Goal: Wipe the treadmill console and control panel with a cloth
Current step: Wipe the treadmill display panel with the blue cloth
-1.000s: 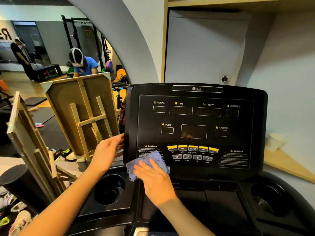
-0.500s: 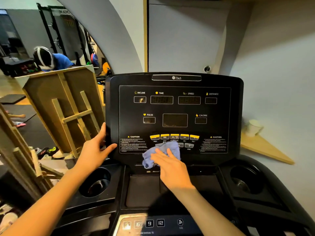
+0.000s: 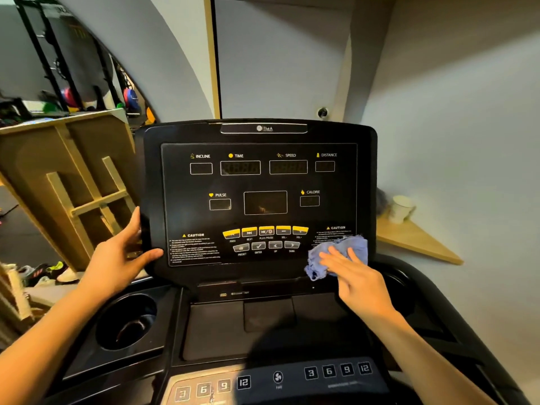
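The black treadmill console (image 3: 260, 182) stands upright in front of me, with dark displays and a row of yellow buttons (image 3: 265, 231) low on its face. My right hand (image 3: 355, 276) presses a crumpled blue cloth (image 3: 336, 255) with straight fingers against the console's lower right corner, over the right caution text. My left hand (image 3: 119, 255) grips the console's left edge, thumb on the front face. Below lies the control panel (image 3: 274, 378) with numbered keys and a fan button.
Cup holders sit on both sides, the left cup holder (image 3: 125, 321) plainly visible. Wooden easels (image 3: 73, 185) lean at the left. A white cup (image 3: 401, 209) stands on a wooden corner shelf (image 3: 415, 241) at the right. Grey walls close behind.
My right hand has swept the cloth rightward along the console's bottom, from the lower left, past the buttons, to the lower right corner. My left hand kept its hold on the left edge.
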`<state>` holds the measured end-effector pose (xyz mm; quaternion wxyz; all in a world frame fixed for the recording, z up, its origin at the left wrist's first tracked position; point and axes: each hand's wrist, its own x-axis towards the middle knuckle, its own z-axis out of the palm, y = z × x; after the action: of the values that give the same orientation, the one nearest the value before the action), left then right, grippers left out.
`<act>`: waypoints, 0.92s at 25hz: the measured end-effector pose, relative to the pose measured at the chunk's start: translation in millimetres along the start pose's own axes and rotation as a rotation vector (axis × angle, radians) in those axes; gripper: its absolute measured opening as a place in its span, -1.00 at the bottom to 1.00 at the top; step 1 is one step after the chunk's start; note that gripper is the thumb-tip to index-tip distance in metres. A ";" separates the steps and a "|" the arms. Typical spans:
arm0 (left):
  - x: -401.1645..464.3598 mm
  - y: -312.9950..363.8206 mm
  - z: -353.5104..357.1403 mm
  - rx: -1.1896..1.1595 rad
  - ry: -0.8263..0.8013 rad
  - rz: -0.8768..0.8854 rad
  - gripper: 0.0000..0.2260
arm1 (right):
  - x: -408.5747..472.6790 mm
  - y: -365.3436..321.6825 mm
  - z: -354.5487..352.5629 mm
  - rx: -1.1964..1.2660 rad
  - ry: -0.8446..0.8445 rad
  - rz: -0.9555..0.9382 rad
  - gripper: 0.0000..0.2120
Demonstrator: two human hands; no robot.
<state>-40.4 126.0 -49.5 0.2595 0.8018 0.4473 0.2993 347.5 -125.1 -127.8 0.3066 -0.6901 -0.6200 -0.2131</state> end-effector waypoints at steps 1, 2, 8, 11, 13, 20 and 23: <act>0.2 -1.2 -0.4 -0.004 -0.003 -0.004 -0.09 | -2.7 6.9 -4.8 -0.005 0.011 0.018 -0.57; 0.9 -2.0 0.3 -0.007 -0.004 -0.004 -0.09 | -5.7 14.1 -9.0 -0.005 0.021 0.037 -0.58; 7.2 -10.0 0.1 -0.012 -0.021 -0.044 -0.06 | -2.4 25.5 -16.5 0.075 0.075 0.077 -0.59; 9.1 -18.4 1.2 -0.045 -0.033 -0.048 -0.06 | 8.1 26.3 -15.7 0.073 0.161 0.080 -0.60; 9.0 -15.1 1.9 -0.049 -0.022 -0.042 -0.06 | 25.2 30.6 -19.2 0.064 0.216 0.079 -0.60; 4.0 -8.2 2.1 -0.016 -0.010 -0.044 -0.04 | 131.6 43.3 -41.0 0.109 0.409 0.173 -0.59; 1.8 -2.3 0.7 -0.025 0.003 -0.034 -0.06 | 175.0 41.3 -46.6 0.130 0.459 0.218 -0.57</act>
<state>-40.4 128.5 -51.1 0.2739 0.7904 0.4577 0.3013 416.8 -32.1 17.3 0.5040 -0.6653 -0.4686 -0.2893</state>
